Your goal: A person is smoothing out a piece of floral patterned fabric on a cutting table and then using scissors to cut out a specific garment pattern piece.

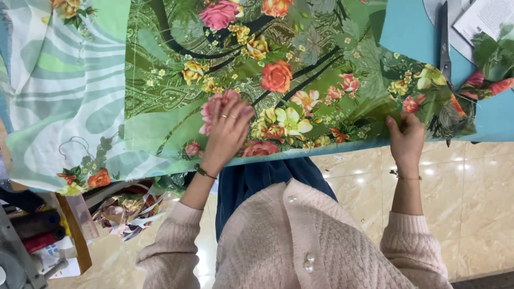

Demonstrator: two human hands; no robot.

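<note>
A green floral fabric with roses lies spread over a teal table. My left hand rests flat on the cloth near the table's front edge, fingers together and pressing down. My right hand pinches the fabric's near edge at the right, thumb on top. A lighter green, wavy-patterned stretch of cloth extends to the left.
Scissors lie on the table at the upper right beside a printed paper and a floral fabric scrap. At lower left are thread spools, a bag of scraps and part of a machine. Beige tiled floor lies below.
</note>
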